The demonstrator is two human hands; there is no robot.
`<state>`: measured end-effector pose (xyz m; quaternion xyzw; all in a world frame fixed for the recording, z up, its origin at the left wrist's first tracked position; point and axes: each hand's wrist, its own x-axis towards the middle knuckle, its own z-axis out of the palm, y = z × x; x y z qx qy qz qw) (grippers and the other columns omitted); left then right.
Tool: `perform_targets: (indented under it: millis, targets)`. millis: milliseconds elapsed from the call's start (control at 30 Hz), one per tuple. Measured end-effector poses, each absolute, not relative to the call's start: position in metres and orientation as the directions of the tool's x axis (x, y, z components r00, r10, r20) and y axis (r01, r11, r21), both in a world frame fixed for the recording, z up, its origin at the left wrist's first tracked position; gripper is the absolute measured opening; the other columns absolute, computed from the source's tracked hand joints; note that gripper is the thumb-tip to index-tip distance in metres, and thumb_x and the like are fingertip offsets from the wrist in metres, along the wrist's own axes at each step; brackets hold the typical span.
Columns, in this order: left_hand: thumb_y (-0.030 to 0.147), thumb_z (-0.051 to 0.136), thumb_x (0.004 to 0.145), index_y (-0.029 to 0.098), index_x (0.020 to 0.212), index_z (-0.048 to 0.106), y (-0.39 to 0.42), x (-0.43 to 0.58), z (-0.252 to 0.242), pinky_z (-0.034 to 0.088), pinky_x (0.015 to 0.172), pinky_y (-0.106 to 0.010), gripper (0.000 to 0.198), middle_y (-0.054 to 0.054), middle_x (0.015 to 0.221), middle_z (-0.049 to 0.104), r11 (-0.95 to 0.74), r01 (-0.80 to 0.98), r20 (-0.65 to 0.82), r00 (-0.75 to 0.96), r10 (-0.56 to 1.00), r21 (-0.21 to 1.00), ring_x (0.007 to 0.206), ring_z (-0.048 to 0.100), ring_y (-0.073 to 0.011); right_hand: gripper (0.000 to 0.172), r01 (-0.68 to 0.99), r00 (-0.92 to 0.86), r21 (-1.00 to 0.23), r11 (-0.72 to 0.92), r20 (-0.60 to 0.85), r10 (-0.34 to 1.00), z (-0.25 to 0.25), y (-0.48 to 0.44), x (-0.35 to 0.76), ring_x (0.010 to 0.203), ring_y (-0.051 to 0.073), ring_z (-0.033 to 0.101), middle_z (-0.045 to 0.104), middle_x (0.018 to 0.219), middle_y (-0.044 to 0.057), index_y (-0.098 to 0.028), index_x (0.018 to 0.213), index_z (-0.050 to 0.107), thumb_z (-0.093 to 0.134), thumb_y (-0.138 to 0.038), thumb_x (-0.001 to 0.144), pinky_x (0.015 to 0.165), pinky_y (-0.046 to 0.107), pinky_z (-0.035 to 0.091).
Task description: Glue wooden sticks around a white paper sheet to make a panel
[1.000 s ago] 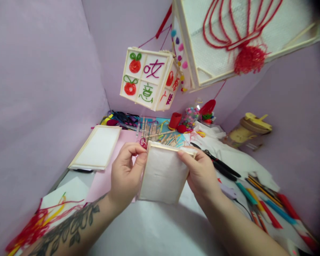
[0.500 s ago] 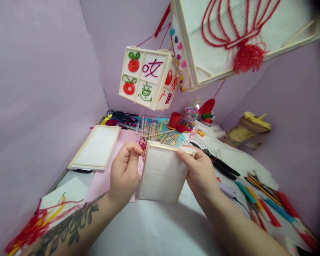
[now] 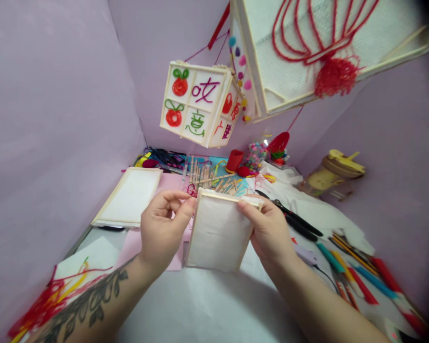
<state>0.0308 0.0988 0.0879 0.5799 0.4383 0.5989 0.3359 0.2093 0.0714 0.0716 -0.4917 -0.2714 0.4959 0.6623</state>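
My right hand (image 3: pixel 268 226) grips the upper right corner of a small wood-framed white panel (image 3: pixel 216 233), thumb on its face. The panel stands tilted above the white surface in front of me. Beside its upper left edge is my left hand (image 3: pixel 166 224), thumb and index finger brought together near the corner. Whatever may be between those fingertips is too small to make out. A larger framed white panel (image 3: pixel 130 195) lies on the left, partly over pink paper (image 3: pixel 169 183).
Two decorated lanterns hang overhead, a smaller one (image 3: pixel 193 102) and a larger one (image 3: pixel 293 57). Wooden sticks (image 3: pixel 203 174) lie behind the panel. Black-handled scissors (image 3: pixel 300 224), pens (image 3: pixel 364 276) and a yellow-lidded cup (image 3: pixel 334 171) are on the right. Red yarn (image 3: pixel 45 302) lies at the lower left.
My left hand has turned slightly, with its thumb and index finger now stretched further towards the panel's corner. My right hand keeps its hold on the panel.
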Motion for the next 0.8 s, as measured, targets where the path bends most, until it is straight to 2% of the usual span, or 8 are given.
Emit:
perform_targets:
  millis: [133,233,433,533,600,700,733,800]
  targets:
    - [0.024,0.076,0.067,0.02,0.095,0.055,0.108,0.032,0.083,0.045,0.073,-0.024,0.036,0.0,0.091,0.061,-0.43,0.116,0.439,-0.072,0.895,0.895,0.085,0.059,-0.0139,0.031,-0.378,0.345,-0.926,0.003,-0.138,0.928,0.071,0.07,0.208,0.059,0.012,0.052,0.062,0.067,-0.001,-0.017,0.077,0.065,0.083,-0.035,0.059,0.055,0.023,0.04]
    - [0.028,0.075,0.07,0.022,0.106,0.052,0.11,0.033,0.08,0.044,0.082,-0.028,0.043,-0.005,0.108,0.063,-0.408,0.088,0.407,0.037,0.913,0.909,0.105,0.059,-0.0192,0.033,-0.34,0.331,-0.94,-0.01,-0.13,0.935,0.07,0.067,0.207,0.059,0.013,0.052,0.062,0.068,-0.001,-0.017,0.079,0.065,0.083,-0.036,0.059,0.056,0.023,0.039]
    - [0.027,0.074,0.073,0.022,0.108,0.053,0.105,0.033,0.082,0.045,0.086,-0.03,0.041,0.0,0.086,0.068,-0.374,0.067,0.37,0.072,0.926,0.925,0.089,0.065,-0.0163,0.034,-0.262,0.292,-0.964,-0.038,-0.117,0.949,0.071,0.063,0.205,0.061,0.014,0.053,0.064,0.07,0.0,-0.017,0.08,0.064,0.082,-0.04,0.061,0.056,0.024,0.04]
    - [0.028,0.074,0.074,0.022,0.111,0.053,0.105,0.032,0.083,0.046,0.088,-0.032,0.043,0.0,0.082,0.068,-0.384,0.063,0.379,0.074,0.922,0.921,0.088,0.066,-0.0169,0.033,-0.258,0.287,-0.966,-0.027,-0.103,0.952,0.07,0.063,0.206,0.061,0.014,0.053,0.063,0.07,-0.001,-0.017,0.08,0.064,0.082,-0.039,0.062,0.056,0.024,0.04]
    - [0.03,0.077,0.07,0.023,0.12,0.049,0.106,0.031,0.081,0.044,0.094,-0.035,0.057,-0.002,0.091,0.068,-0.429,0.071,0.42,0.106,0.901,0.901,0.098,0.064,-0.0194,0.033,-0.267,0.299,-0.963,-0.019,-0.102,0.949,0.069,0.064,0.207,0.061,0.014,0.053,0.063,0.07,-0.001,-0.018,0.08,0.064,0.082,-0.038,0.062,0.057,0.024,0.04]
    - [0.033,0.086,0.057,0.027,0.133,0.04,0.106,0.03,0.076,0.038,0.102,-0.039,0.089,-0.008,0.124,0.059,-0.505,0.092,0.489,0.154,0.859,0.858,0.12,0.052,-0.0252,0.032,-0.291,0.311,-0.957,-0.009,-0.103,0.945,0.068,0.065,0.209,0.06,0.013,0.052,0.062,0.068,-0.002,-0.018,0.079,0.064,0.082,-0.037,0.062,0.056,0.024,0.039]
    - [0.034,0.086,0.056,0.028,0.134,0.039,0.107,0.03,0.075,0.038,0.102,-0.039,0.092,-0.009,0.131,0.053,-0.517,0.092,0.501,0.154,0.852,0.851,0.124,0.049,-0.0263,0.032,-0.3,0.312,-0.954,-0.008,-0.106,0.944,0.068,0.066,0.209,0.059,0.013,0.052,0.062,0.067,-0.002,-0.018,0.079,0.064,0.082,-0.037,0.062,0.056,0.024,0.039]
    - [0.036,0.083,0.062,0.028,0.133,0.04,0.107,0.031,0.073,0.04,0.099,-0.039,0.083,-0.01,0.132,0.052,-0.518,0.088,0.507,0.123,0.853,0.851,0.123,0.049,-0.0257,0.032,-0.309,0.317,-0.951,-0.01,-0.113,0.942,0.068,0.066,0.209,0.058,0.013,0.052,0.062,0.067,-0.002,-0.018,0.08,0.064,0.082,-0.037,0.062,0.055,0.024,0.039]
